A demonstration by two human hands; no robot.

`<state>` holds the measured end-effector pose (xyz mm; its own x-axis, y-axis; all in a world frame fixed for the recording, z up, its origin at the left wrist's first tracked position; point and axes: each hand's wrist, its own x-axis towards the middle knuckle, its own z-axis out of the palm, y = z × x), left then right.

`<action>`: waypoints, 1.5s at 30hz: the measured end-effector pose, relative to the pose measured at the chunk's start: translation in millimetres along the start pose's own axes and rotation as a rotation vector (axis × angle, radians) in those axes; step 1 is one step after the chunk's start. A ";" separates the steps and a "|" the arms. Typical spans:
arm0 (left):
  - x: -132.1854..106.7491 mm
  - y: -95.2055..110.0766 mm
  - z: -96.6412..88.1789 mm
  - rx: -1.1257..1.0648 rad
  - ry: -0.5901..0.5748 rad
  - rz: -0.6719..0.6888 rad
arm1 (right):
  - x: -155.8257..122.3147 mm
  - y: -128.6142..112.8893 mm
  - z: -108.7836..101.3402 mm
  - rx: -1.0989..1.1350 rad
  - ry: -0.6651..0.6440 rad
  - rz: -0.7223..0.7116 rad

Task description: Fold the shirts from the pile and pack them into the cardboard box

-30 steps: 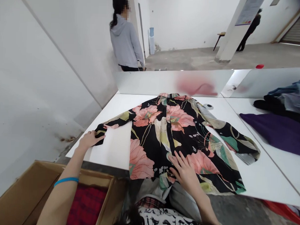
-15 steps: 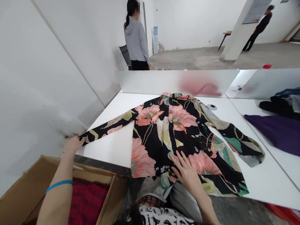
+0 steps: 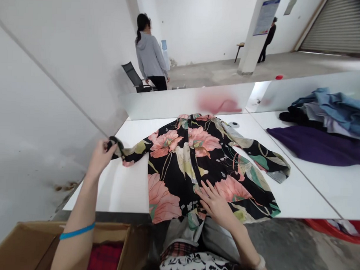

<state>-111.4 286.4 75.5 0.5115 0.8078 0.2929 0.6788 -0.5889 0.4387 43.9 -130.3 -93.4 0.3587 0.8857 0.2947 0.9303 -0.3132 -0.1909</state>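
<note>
Head view shows a shirt [image 3: 167, 170] with large flowers, spread on the white table [image 3: 130, 196], its collar on the far side and its hem over the near edge. The left hand [image 3: 101, 158] has its fingers bent and closed with the thumb on the cuff [image 3: 116, 146] of the sleeve at picture left; this sleeve is bunched near the hand. The right hand [image 3: 214, 203] lies flat upon the lower front of the shirt, with fingers straight and somewhat apart, and it grips nothing. The other sleeve [image 3: 260, 155] rests on the table, bent downward. To the right of it there is a purple cloth [image 3: 315, 145], and behind this a pile of clothes [image 3: 338, 111]. Below the left arm stands an open box [image 3: 31, 244], with a red checked cloth [image 3: 105, 258] inside. Beyond the divider [image 3: 163, 107], a person in a grey hoodie [image 3: 150, 55] stands beside a chair [image 3: 131, 74].
</note>
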 end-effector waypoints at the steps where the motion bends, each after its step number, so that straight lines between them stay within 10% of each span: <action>1: -5.9 27.1 3.7 -0.028 -0.018 0.063 | 1.1 -2.1 -0.4 0.000 0.001 0.004; 5: -55.6 126.5 35.1 -0.267 -0.447 0.504 | 5.8 -9.7 -9.0 0.053 0.026 0.025; 8: -89.8 164.0 76.8 -0.303 -0.717 0.778 | 0.3 8.3 -27.2 0.166 0.117 0.107; 14: -110.1 161.8 168.8 -0.184 -0.498 0.764 | -53.6 139.3 -71.2 0.028 0.488 0.715; 21: -133.9 142.6 221.2 -0.068 -0.345 0.799 | -74.5 232.8 -83.1 -0.265 0.215 1.165; 27: -127.7 130.0 224.9 0.049 -0.327 0.930 | -47.9 257.1 -83.2 -0.044 0.259 1.044; 36: -120.7 123.0 211.2 0.008 -0.393 0.974 | -45.5 333.6 -169.7 0.044 0.537 1.209; 41: -158.3 153.9 183.2 -0.064 -0.294 1.014 | -62.9 319.9 -155.3 0.216 0.448 1.161; 45: -209.8 173.3 160.9 -0.125 -0.480 1.206 | -83.4 306.1 -142.6 0.299 0.560 1.219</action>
<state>-16.3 10.7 -46.6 0.9143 -0.3293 0.2361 -0.3769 -0.9049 0.1975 309.6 -348.9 -42.8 0.9780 -0.1721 0.1177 -0.0194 -0.6373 -0.7704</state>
